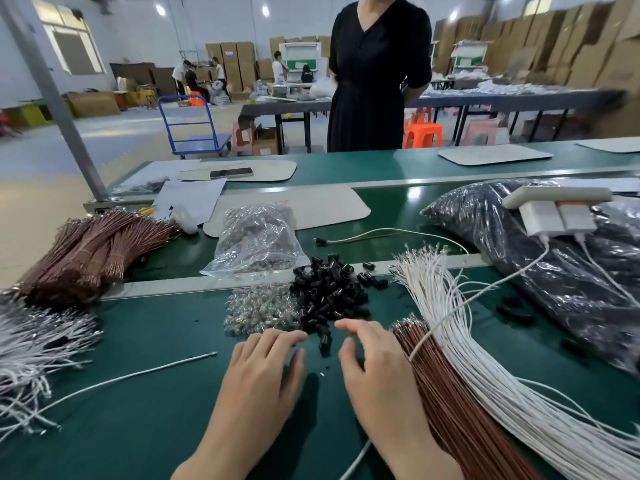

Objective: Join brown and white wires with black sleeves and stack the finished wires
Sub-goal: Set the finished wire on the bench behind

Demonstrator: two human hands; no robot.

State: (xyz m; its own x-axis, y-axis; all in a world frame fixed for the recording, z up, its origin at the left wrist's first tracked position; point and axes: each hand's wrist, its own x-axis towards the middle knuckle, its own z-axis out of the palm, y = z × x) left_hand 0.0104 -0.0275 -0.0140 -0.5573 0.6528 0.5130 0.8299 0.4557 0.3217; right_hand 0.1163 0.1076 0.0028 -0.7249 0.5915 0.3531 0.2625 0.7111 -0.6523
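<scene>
Bright, even light comes from ceiling lamps (pixel 265 10) and a window (pixel 69 46). Lamp glare shines on the green table (pixel 414 195); a soft shadow lies beside the left hand (pixel 263 372). Edges bend; the far cardboard boxes (pixel 571 46) are blurred.

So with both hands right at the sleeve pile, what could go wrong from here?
The black sleeves abut the silver terminals, so the wrong part may get picked up. The charger cable crosses the white wires and could snag when one is pulled.
</scene>
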